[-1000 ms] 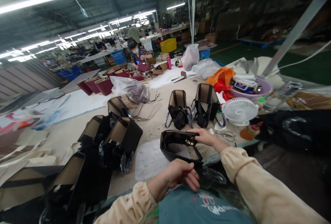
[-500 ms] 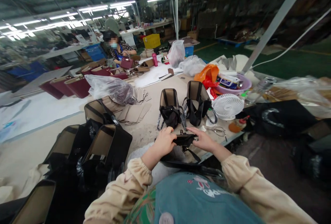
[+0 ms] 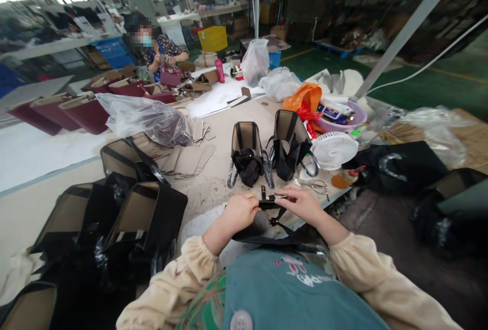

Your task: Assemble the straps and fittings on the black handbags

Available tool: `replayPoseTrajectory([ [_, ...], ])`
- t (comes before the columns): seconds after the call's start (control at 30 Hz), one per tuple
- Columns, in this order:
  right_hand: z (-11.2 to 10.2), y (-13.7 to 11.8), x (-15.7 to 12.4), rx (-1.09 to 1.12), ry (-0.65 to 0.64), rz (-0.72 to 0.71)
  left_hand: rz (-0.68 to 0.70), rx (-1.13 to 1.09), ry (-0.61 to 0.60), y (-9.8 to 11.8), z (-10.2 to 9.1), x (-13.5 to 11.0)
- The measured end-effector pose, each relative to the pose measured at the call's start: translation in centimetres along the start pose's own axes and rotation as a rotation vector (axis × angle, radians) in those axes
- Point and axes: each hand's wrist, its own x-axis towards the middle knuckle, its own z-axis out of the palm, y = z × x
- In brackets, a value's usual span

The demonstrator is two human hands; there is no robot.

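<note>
Steadying the black bag point(image 3: 269, 204) at lower centre seems the step in hand: left hand point(image 3: 242, 211) and right hand point(image 3: 303, 204) each have a pinching grip on its edge. Next calls for even finger pressure beside the metal fitting point(image 3: 271, 198). Beyond, mid-frame, other bags point(image 3: 290, 142) stand on the counter point(image 3: 259, 116).

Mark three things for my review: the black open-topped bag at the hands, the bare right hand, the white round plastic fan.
Black open-topped bag point(image 3: 269, 204): head view, on its far edge.
Bare right hand point(image 3: 302, 204): head view, back of the hand.
White round plastic fan point(image 3: 334, 149): head view, on its slatted grille.
</note>
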Motion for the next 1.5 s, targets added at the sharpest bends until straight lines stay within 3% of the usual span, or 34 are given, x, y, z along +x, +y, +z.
replayPoseTrajectory([
  [0.2,0.5,-0.3,0.3,-0.057,-0.019,-0.016,-0.006,-0.009,-0.003,0.0,-0.2,0.1],
  [0.43,-1.1,0.4,-0.6,-0.030,0.012,0.043,-0.013,-0.019,-0.009,-0.2,-0.2,0.2],
  [0.57,-1.7,1.1,-1.0,-0.003,-0.032,0.055,-0.011,-0.022,-0.008,-0.2,-0.3,0.2],
  [0.93,-1.5,0.0,0.6,-0.137,-0.105,0.030,-0.007,-0.028,0.002,0.0,-0.3,0.2],
  [1.13,-0.3,-0.2,1.3,-0.198,-0.021,0.047,-0.019,-0.034,-0.002,-0.1,-0.2,0.3],
  [1.33,-0.5,0.7,1.1,-0.027,-0.081,0.175,-0.017,-0.030,0.023,-0.3,-0.1,0.4],
  [1.5,-1.4,1.2,0.7,0.025,-0.102,0.079,-0.033,-0.045,0.012,-0.3,-0.2,0.4],
])
